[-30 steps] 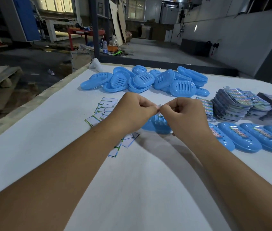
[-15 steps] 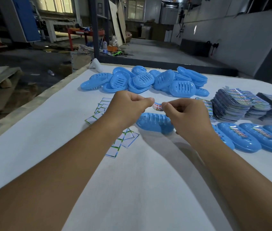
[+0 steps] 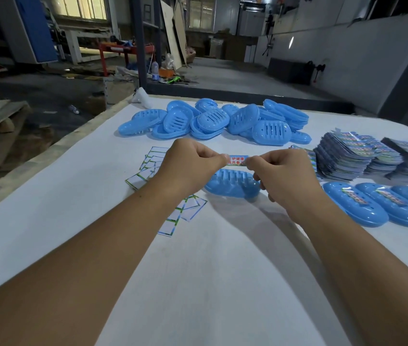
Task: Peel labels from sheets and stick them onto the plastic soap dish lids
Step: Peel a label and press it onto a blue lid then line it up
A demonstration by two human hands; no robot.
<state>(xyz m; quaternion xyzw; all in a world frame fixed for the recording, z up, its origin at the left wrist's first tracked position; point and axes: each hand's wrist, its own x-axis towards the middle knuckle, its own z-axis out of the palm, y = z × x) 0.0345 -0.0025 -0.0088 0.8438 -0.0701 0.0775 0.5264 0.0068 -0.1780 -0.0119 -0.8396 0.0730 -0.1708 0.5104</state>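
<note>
A narrow printed label (image 3: 235, 161) with red characters is stretched between my two hands. My left hand (image 3: 193, 166) pinches its left end and my right hand (image 3: 283, 173) pinches its right end. The label hangs just above a blue slotted soap dish lid (image 3: 230, 184) lying on the white table (image 3: 198, 270). My right hand hides the lid's right end. Stacks of label sheets (image 3: 350, 156) lie to the right.
A heap of bare blue lids (image 3: 213, 121) lies at the back of the table. Labelled lids (image 3: 363, 206) sit in a row at the right. Empty backing papers (image 3: 153, 163) lie scattered under my left wrist. The table's left edge (image 3: 48, 156) drops to the workshop floor.
My hands have drawn apart, and the label now shows stretched out between them. Both hands sit slightly higher and farther from me over the lid.
</note>
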